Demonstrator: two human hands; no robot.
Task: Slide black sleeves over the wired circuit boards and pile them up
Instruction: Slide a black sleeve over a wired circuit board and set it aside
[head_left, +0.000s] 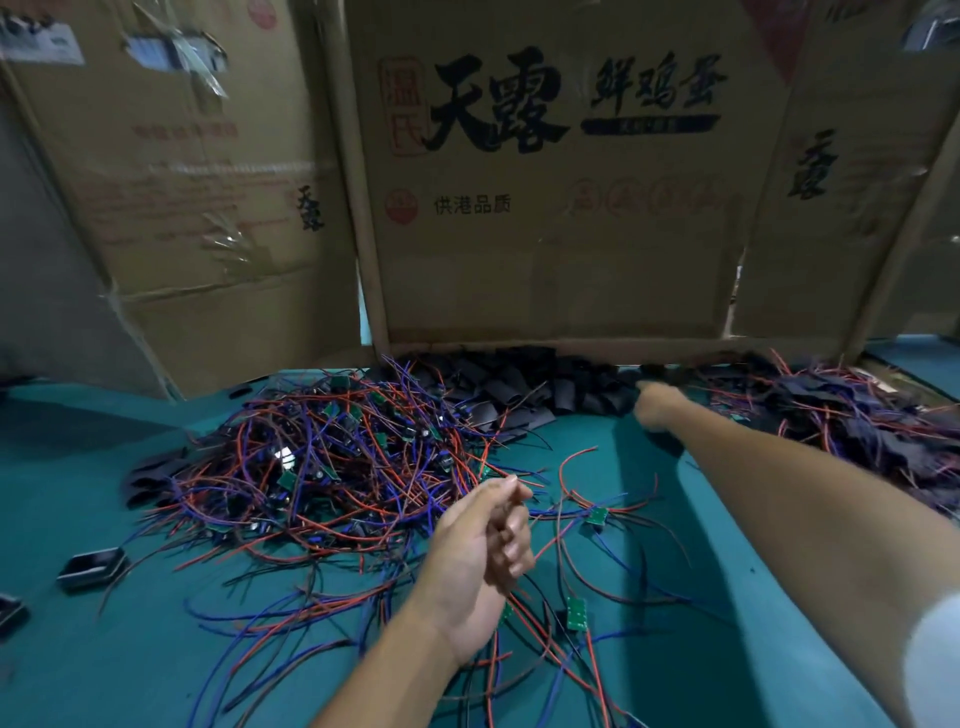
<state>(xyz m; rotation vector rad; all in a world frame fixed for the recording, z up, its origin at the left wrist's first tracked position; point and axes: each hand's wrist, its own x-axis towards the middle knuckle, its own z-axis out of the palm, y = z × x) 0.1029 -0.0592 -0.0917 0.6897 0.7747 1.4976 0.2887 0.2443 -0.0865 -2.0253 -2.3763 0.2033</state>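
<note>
A: Black sleeves (524, 387) lie heaped at upper centre, under the cardboard (550, 208); the right hand (655, 405) reaches there, fingers blurred, grip unclear.

B: Left hand (485, 545), lower centre, pinches wires (550, 551). Better take one sleeve only, mouth open.

Right hand (655, 408) — blurred, grip unclear
</note>
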